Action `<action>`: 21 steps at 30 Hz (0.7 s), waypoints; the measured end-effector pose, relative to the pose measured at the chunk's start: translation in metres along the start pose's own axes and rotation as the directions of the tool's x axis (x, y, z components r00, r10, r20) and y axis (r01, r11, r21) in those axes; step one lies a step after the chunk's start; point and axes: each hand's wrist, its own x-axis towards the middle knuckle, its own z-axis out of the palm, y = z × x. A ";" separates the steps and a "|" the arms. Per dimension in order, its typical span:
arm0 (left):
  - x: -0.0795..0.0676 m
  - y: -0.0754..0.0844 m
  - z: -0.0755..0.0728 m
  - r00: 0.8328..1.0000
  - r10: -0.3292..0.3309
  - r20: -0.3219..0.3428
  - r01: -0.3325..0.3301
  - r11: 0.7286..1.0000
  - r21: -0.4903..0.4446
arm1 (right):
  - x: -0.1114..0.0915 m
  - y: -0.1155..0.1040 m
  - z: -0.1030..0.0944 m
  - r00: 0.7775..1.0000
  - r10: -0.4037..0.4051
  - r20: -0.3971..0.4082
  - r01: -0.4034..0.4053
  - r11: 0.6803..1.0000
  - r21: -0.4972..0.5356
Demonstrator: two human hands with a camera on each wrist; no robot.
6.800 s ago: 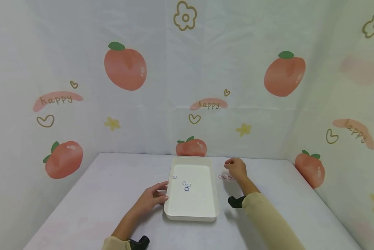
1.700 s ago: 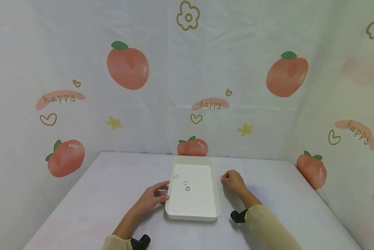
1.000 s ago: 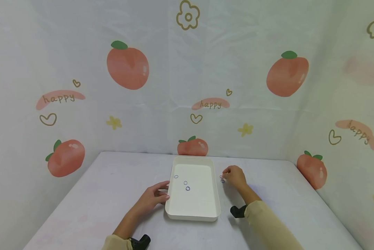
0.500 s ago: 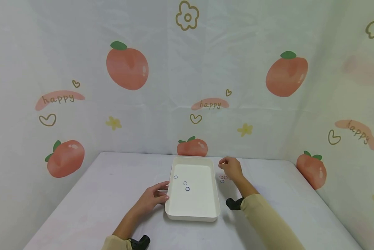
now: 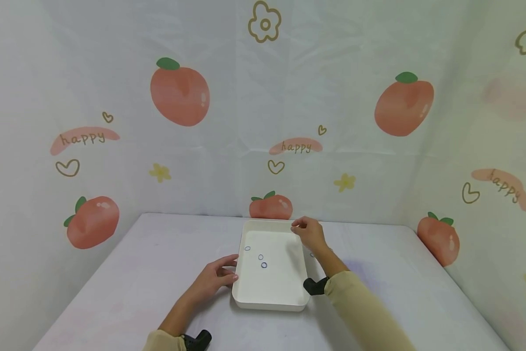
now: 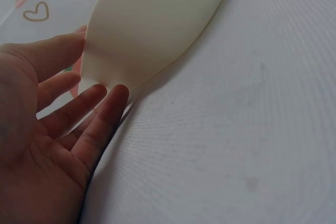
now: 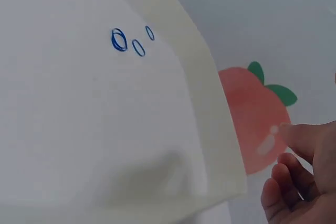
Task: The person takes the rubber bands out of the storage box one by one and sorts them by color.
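Observation:
My left hand [image 5: 214, 274] rests its fingertips against the left wall of a white rectangular tray [image 5: 272, 292]. The left wrist view shows those fingers [image 6: 100, 124] fairly straight on the tray's outer side. Inside the tray lie three small blue rubber bands [image 5: 264, 265], spread over its left half. Above the tray's far right corner is my right hand [image 5: 312, 236], with loosely bent fingers and nothing visible between them. Right of the tray, a blue rubber band [image 5: 312, 255] shows on the table beside my forearm. The forearm mostly hides the red bands there.
The white-covered table [image 5: 166, 273] reaches back to a printed cloth [image 5: 228, 146] hung behind it and along both sides. Black cameras sit on both wrists, the right camera [image 5: 315, 286] overlapping the tray's near right edge in the head view.
One blue band from the tray now lies on the table near the red row. My right hand left that spot, rose and moved left over the tray. The left hand stayed at the tray.

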 end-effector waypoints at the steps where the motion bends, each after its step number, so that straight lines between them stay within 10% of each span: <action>1: 0.000 0.000 0.000 1.000 0.000 0.000 0.000 1.000 0.001 | -0.001 -0.001 0.003 1.000 0.001 0.006 -0.001 1.000 0.007; 21: 0.000 -0.001 0.000 1.000 0.000 0.006 0.000 1.000 -0.027 | -0.013 -0.005 0.053 0.983 -0.032 0.179 0.031 1.000 0.007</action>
